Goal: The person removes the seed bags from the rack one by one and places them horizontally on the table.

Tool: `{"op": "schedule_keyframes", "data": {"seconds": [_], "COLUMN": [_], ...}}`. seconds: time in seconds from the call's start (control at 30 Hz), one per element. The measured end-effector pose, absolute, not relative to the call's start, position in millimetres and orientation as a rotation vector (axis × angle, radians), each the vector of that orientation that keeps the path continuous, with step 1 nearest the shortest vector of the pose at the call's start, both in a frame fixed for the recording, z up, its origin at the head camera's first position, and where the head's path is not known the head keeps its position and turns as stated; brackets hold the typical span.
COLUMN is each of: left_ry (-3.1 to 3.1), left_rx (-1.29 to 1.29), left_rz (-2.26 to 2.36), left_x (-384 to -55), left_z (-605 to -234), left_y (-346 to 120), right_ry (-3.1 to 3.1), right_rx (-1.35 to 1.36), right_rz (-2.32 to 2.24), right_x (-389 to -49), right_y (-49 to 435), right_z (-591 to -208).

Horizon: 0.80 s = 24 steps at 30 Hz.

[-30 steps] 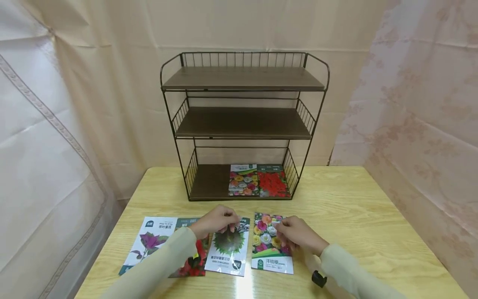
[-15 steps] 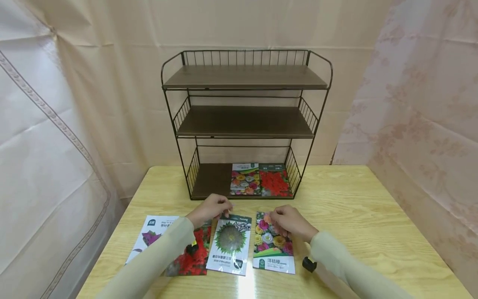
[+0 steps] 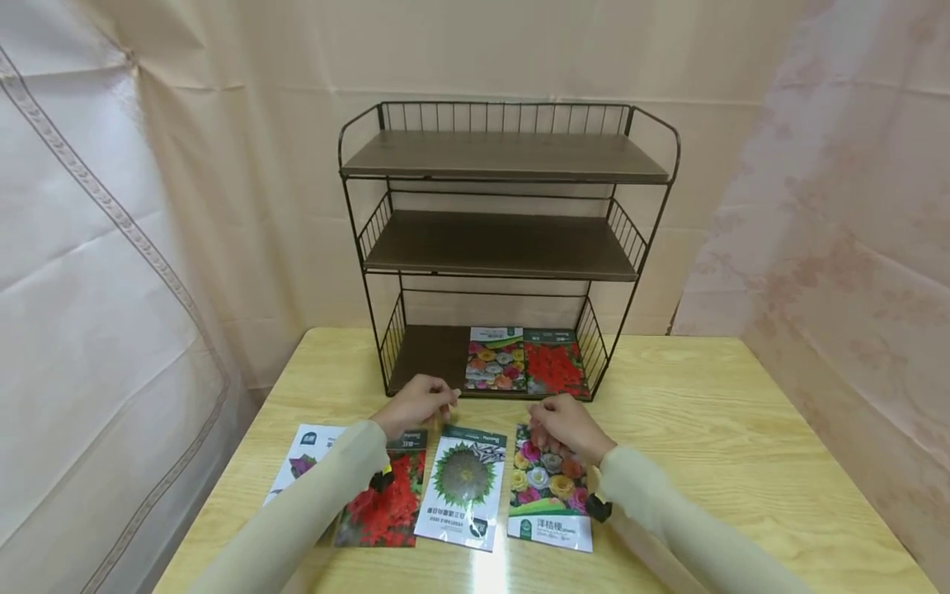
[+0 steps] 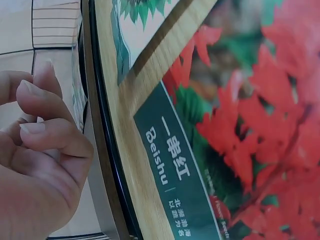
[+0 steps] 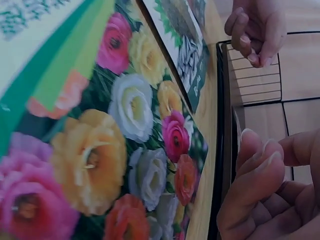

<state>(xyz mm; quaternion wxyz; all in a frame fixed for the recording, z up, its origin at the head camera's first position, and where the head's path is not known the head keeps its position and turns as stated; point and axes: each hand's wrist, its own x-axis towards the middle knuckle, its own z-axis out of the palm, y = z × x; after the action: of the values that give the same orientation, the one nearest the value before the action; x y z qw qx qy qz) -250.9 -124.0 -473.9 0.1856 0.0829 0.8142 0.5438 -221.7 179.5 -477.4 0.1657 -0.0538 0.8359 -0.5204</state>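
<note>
My left hand [image 3: 417, 404] hovers past the top edges of the packets, fingers loosely curled with nothing in them. Nearest to it are a sunflower seed packet [image 3: 463, 487] and a red-flower seed packet [image 3: 389, 507]. My right hand [image 3: 570, 425] is above the top end of a seed packet with mixed coloured blooms [image 3: 552, 491]; its loosely bent fingers [image 5: 255, 175] hold nothing. A purple-flower seed packet [image 3: 306, 458] at the left is partly hidden by my left sleeve. In the left wrist view, the red-flower packet lies flat beside the hand.
Behind the packets stands a three-tier rack [image 3: 505, 239] with dark boards and wire sides. On its bottom board lie a mixed-bloom packet [image 3: 496, 361] and a red-flower packet [image 3: 555, 367], side by side at the right. Cloth [image 3: 519, 49] hangs around the wooden table [image 3: 712, 445].
Both hands have moved forward off the packets towards the rack, the left from the sunflower packet and the right from the mixed-bloom packet. The packets stay on the table; the head view shifts slightly.
</note>
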Motion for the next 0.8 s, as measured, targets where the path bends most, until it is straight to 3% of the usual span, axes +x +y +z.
{"op": "schedule_keyframes", "data": {"seconds": [0.8], "left_ry": [2.505], "left_rx": [0.175], "left_rz": [1.402], "left_x": [-276], "left_z": [-473], "left_y": [-121], "right_ry": [2.520], "right_rx": [-0.014], "right_rz": [-1.473], "right_x": [-262], "right_y": [164], "right_z": [-481]}}
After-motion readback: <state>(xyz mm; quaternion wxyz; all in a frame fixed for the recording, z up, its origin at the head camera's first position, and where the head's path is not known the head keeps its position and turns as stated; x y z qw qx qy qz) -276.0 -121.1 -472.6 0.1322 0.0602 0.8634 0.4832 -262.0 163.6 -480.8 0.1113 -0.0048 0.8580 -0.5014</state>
